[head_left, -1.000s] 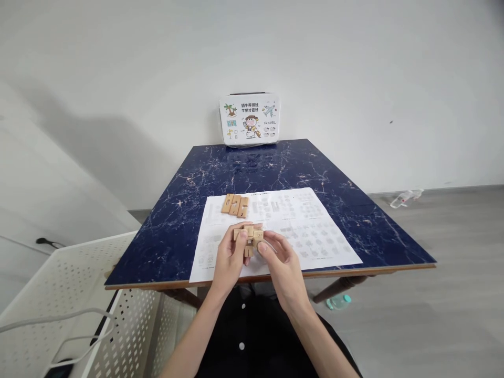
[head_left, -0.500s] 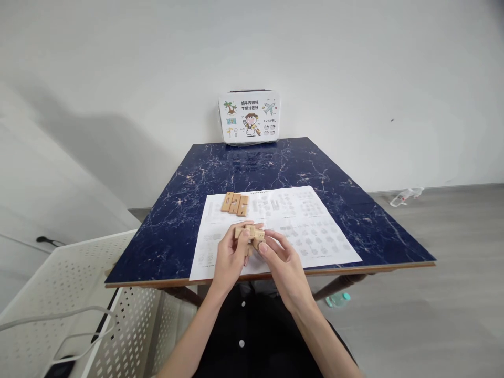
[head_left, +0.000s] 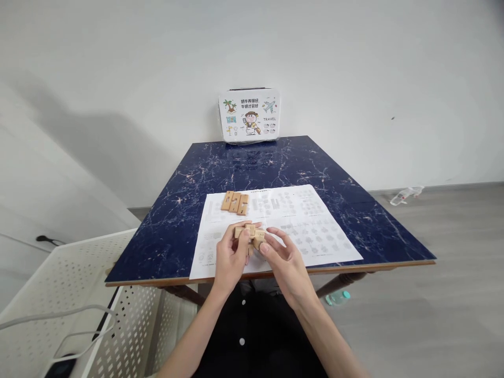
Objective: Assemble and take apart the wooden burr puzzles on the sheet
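Observation:
A wooden burr puzzle (head_left: 251, 231) of interlocking light blocks is held over the near edge of a printed instruction sheet (head_left: 323, 226). My left hand (head_left: 232, 254) is closed on its left side, thumb pressed on the front. On the other side, my right hand (head_left: 284, 257) has its thumb on a block at the lower right, with the index finger lifted a little away from the puzzle. Fingers hide the underside of the puzzle. Beyond the hands, three notched wooden pieces (head_left: 235, 203) lie side by side on the sheet's upper left.
A blue marbled table (head_left: 177, 226) carries the sheet. At its far edge a white printed case (head_left: 250, 116) leans against the wall. A white perforated cart (head_left: 114, 241) with cables stands at the left. A bottle (head_left: 337, 297) lies on the floor at right.
My right index finger has lifted and spread slightly from the puzzle. The left hand keeps its hold, and the three loose pieces stay where they were.

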Available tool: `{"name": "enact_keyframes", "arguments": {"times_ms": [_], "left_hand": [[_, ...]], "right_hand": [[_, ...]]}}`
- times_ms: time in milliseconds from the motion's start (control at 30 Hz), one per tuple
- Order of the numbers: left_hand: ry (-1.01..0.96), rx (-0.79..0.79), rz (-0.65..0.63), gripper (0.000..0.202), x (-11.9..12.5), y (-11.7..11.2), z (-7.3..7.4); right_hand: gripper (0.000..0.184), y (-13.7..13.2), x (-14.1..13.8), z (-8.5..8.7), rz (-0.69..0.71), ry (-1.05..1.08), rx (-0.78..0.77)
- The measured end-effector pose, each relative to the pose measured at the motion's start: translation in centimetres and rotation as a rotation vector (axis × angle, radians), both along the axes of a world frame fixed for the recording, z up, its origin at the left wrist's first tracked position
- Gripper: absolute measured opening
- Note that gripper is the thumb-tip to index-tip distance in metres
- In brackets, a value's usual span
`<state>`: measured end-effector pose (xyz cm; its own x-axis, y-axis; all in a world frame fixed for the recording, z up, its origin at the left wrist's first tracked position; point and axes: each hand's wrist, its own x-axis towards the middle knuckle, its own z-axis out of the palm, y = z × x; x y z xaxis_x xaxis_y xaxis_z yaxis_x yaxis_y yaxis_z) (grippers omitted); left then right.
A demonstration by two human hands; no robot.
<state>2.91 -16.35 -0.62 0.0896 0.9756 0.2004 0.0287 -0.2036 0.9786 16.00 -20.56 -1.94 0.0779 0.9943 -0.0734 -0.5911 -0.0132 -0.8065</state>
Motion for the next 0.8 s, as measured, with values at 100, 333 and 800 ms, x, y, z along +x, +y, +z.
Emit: {"name": "enact_keyframes", "arguments": {"times_ms": [100, 333, 800], "left_hand": [[0.008, -0.003, 0.009, 0.036, 0.03, -0.05, -0.05], [0.049, 0.014, 0.025, 0.037, -0.19, 0.14, -0.6], [0.068, -0.013, 0.0, 0.04, 0.0, 0.31, -0.09]], "right_hand": [[0.051, 0.03, 0.01, -0.17, -0.001, -0.014, 0.0], [0.051, -0.15, -0.26, -0.05, -0.018, -0.079, -0.025], [0.051, -0.06, -0.17, 0.28, -0.018, -0.07, 0.025]]}}
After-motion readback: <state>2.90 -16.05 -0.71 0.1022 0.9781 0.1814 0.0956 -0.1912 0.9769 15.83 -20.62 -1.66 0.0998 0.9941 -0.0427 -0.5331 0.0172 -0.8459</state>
